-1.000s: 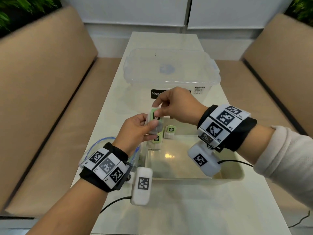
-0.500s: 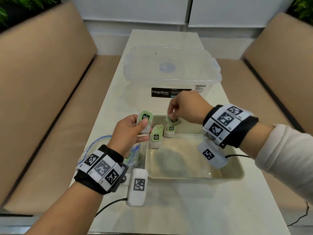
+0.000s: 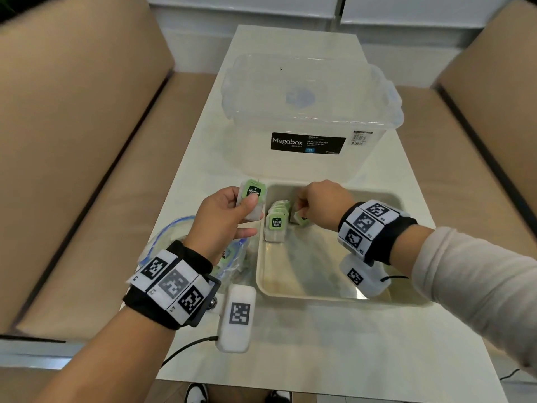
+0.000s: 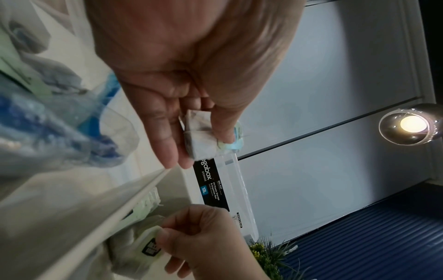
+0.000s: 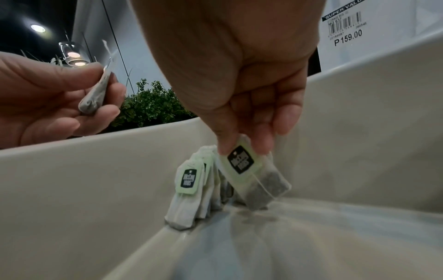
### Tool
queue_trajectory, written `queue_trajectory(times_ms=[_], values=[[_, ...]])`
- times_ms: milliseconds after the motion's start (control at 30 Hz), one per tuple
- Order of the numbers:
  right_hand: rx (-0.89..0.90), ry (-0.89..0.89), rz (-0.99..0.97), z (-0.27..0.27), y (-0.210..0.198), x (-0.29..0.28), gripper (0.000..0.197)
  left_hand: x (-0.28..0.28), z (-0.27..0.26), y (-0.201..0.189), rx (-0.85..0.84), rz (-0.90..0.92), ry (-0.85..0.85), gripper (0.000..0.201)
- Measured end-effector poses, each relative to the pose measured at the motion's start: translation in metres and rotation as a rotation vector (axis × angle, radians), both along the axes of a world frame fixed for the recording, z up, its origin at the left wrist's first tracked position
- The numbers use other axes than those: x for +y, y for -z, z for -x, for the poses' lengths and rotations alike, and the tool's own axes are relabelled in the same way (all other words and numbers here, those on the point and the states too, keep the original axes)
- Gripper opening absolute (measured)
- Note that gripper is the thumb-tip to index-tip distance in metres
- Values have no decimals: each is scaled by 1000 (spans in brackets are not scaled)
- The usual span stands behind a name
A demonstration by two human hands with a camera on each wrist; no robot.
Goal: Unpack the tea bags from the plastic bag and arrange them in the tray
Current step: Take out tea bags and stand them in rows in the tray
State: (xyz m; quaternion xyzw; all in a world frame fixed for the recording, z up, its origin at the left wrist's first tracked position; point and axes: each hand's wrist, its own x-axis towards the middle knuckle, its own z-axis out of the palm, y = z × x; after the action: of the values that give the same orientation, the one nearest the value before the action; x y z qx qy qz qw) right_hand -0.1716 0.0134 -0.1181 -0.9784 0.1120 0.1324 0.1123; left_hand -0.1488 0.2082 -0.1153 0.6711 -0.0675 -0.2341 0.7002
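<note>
Your right hand (image 5: 242, 106) pinches a tea bag (image 5: 254, 178) by its tag, long axis tilted, its lower end touching the tray (image 5: 100, 170) floor just beside the upright row (image 3: 277, 223) at the far left corner. Your left hand (image 3: 223, 216) pinches a second bag (image 3: 252, 199) above the tray's left rim, the plastic bag (image 3: 171, 239) below on the bench (image 3: 319, 359).
</note>
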Motion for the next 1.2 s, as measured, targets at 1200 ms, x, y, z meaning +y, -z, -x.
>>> queue_trajectory(times_ms=[1200], values=[[-314, -214, -282, 5, -73, 29, 20, -12, 6, -15, -14, -62, 53, 18]])
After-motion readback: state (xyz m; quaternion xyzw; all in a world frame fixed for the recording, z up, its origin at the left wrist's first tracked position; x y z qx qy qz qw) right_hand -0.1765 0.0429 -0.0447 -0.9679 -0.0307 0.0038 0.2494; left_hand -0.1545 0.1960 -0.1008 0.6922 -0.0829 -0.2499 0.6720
